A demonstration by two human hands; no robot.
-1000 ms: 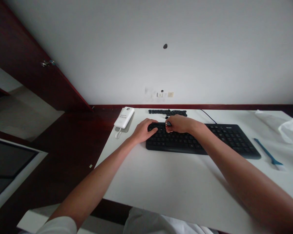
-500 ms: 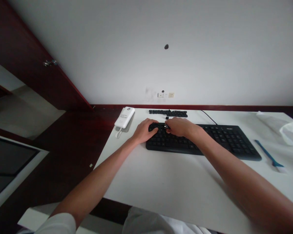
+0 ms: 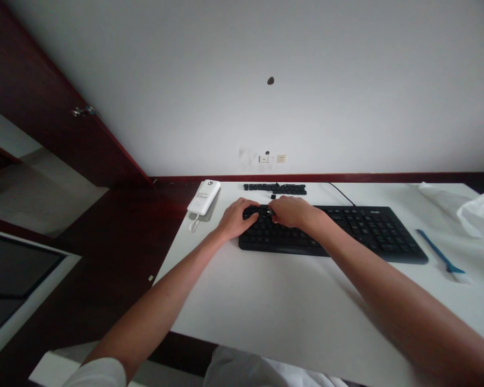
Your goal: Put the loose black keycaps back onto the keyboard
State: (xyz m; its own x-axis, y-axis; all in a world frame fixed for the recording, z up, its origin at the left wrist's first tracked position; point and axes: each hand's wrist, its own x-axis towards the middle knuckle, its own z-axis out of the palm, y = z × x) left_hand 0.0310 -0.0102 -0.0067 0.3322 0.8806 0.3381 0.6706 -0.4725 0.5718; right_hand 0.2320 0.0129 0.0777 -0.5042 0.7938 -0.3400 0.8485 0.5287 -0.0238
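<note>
A black keyboard [image 3: 358,234] lies on the white table [image 3: 274,301]. My left hand [image 3: 237,216] rests on the keyboard's far left corner, fingers curled over its top edge. My right hand [image 3: 291,210] sits beside it over the top key rows, fingers pinched together on a small item I cannot make out. A row of loose black keycaps [image 3: 275,187] lies just behind the keyboard, with one single keycap [image 3: 273,196] between that row and my hands.
A white power bank [image 3: 204,197] with a short cable lies at the table's far left. A blue tool [image 3: 439,250] lies right of the keyboard, with a white plastic bag [image 3: 478,215] beyond it. The keyboard cable [image 3: 341,194] runs toward the wall.
My right hand has slid a little to the left along the top key rows, closer to my left hand. The left hand has stayed at the keyboard's corner.
</note>
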